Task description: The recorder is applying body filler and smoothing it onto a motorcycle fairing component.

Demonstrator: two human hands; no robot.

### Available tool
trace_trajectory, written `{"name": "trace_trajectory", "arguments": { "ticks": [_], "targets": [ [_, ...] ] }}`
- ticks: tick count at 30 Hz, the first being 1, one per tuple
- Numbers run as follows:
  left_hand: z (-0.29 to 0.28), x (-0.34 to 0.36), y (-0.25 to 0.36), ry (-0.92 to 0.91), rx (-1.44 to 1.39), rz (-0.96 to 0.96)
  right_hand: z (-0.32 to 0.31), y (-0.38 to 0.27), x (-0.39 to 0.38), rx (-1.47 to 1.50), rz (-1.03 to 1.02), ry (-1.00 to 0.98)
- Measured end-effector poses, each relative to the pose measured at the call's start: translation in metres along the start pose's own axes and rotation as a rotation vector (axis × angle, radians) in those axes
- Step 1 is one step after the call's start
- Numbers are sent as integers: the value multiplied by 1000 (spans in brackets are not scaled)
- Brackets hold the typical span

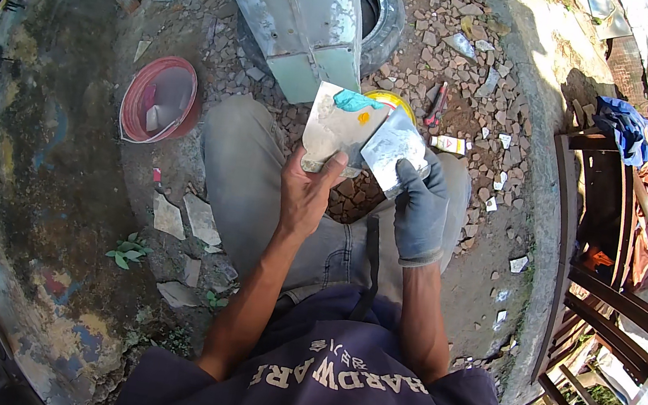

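Note:
My bare left hand [310, 185] grips a pale flat piece [333, 128] marked with turquoise and yellow. My gloved right hand [417, 208] holds a shiny silvery angular plate [392, 141], tilted beside the pale piece. Behind them is a yellow rounded container [392, 99], partly hidden. A red-and-black tool [436, 106] and a small white bottle [448, 144] lie on the rubble just beyond my right hand.
A red bucket [188, 77] stands left. A weathered panel [278, 3] rests on a tyre [386, 36] ahead. Broken tile pieces [168, 214] lie on the ground. A wooden frame [604, 320] with blue cloth [628, 131] stands right; a mossy concrete strip [43, 119] runs along the left.

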State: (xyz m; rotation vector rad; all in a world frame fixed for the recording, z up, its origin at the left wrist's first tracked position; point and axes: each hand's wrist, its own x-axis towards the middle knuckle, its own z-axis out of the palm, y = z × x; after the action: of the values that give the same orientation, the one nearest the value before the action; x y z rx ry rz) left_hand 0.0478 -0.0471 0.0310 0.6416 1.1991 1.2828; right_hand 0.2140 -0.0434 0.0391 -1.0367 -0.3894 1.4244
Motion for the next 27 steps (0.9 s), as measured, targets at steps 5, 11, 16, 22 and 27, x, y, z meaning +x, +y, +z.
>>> {"name": "trace_trajectory", "arguments": {
  "ticks": [5,11,16,22,27],
  "targets": [
    [-6,-3,-4,-99,112,2,-6,14,6,-40,74,49],
    [-18,-1,-6,-271,317,108,-5,16,15,-61,121,-27],
    [-10,-3,25,-285,729,127,1,10,17,23,161,-89],
    [-12,7,3,-275,849,346,14,-1,17,196,211,-200],
    [-6,-2,-7,-46,398,139,10,-31,10,-20,-57,-212]
  ]
}}
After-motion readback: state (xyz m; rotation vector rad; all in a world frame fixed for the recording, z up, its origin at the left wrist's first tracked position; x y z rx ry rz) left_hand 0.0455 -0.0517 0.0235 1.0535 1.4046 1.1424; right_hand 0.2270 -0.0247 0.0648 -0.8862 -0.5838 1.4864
